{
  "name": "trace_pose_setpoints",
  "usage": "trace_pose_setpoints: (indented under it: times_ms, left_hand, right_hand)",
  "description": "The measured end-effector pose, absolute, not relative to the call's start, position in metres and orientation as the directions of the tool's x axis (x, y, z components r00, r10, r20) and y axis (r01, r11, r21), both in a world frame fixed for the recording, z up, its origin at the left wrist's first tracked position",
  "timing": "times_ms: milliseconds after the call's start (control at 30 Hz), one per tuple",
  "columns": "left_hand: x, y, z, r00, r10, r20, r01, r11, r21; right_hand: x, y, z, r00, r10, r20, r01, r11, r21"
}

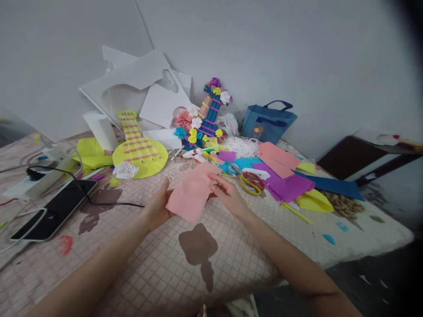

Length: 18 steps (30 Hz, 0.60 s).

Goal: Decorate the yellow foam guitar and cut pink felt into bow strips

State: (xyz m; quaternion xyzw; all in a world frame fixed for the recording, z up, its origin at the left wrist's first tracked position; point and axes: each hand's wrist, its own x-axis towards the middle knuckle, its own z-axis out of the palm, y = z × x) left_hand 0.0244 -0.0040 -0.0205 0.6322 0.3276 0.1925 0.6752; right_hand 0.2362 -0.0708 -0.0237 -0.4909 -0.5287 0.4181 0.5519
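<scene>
The left hand (157,207) and right hand (228,196) each pinch a closed grip on opposite edges of a pink paper sheet (193,193). Scissors (251,182) lie nearby.

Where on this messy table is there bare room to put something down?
Bare checked cloth runs along the near edge: around the brown patch below the pink paper, and between the tablet and the left hand. The back, from yellow paper guitar to scissors and purple sheet, is crowded.
</scene>
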Motion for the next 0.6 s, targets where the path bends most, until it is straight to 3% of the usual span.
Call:
trace_pose_setpoints:
  times_ms: [67,133,233,300,333,400,467,600]
  left_hand:
    - [0.022,-0.001,-0.019,0.679,0.676,-0.286,0.057,0.340,0.939]
    - [0.019,0.000,-0.020,0.692,0.644,-0.327,0.041,0.417,0.908]
    - [0.013,0.003,-0.023,0.701,0.643,-0.308,0.136,0.304,0.943]
    - [0.008,0.007,-0.025,0.663,0.695,-0.279,0.219,0.176,0.960]
    - [0.005,0.009,-0.026,0.637,0.724,-0.264,0.259,0.121,0.958]
    - [0.000,0.013,-0.025,0.616,0.742,-0.264,0.336,0.056,0.940]
    - [-0.004,0.016,-0.022,0.644,0.715,-0.271,0.367,0.022,0.930]
    - [-0.009,0.021,-0.019,0.747,0.605,-0.274,0.356,-0.016,0.934]
  right_hand:
    - [0.236,-0.070,-0.029,0.078,0.984,0.161,0.066,0.156,-0.986]
    - [0.235,-0.069,-0.034,0.020,0.989,0.148,0.087,0.146,-0.985]
    - [0.245,-0.066,-0.035,-0.072,0.992,0.107,0.183,0.119,-0.976]
    - [0.266,-0.063,-0.031,-0.028,0.996,0.081,0.349,0.086,-0.933]
    - [0.281,-0.061,-0.028,0.045,0.995,0.089,0.468,0.058,-0.882]
    - [0.319,-0.058,-0.023,0.274,0.941,0.200,0.784,-0.098,-0.613]
    - [0.357,-0.059,-0.021,0.364,0.901,0.237,0.837,-0.205,-0.507]
    - [0.406,-0.063,-0.032,0.401,0.898,0.183,0.870,-0.310,-0.384]
